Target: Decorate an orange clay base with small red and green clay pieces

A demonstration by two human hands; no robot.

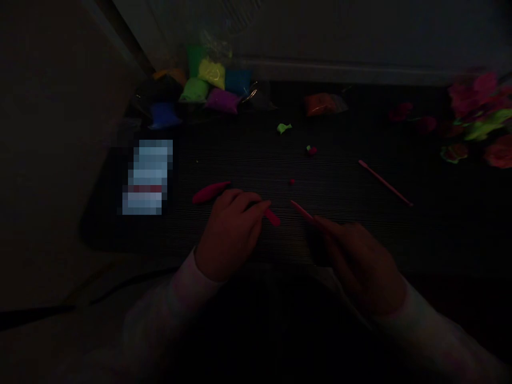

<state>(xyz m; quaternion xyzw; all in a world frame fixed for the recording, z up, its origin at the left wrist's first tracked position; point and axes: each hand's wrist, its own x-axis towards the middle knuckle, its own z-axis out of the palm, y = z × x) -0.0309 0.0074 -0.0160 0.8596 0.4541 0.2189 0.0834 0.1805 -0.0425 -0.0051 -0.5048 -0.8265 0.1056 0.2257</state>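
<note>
In the dim light, my left hand (234, 229) has its fingers closed at the near end of a small flat red clay strip (272, 217) on the dark table. The strip's other end sticks out to the right of the fingertips. A slim pink modelling tool (302, 210) is gripped in my right hand (362, 261), its pointed tip aimed up and left, a short way from the strip. Beside my left hand lies a longer red clay piece (210, 192), thick at its left end. A tiny red clay bit (292, 182) rests beyond the tool tip.
A lit phone (147, 178) lies at the left. Bags of coloured clay (212, 73) are heaped at the back, with an orange bag (323, 104) apart. Green clay (284, 128), a small red-and-green piece (311, 151) and another pink stick (386, 183) lie about. Flowers (480, 117) stand far right.
</note>
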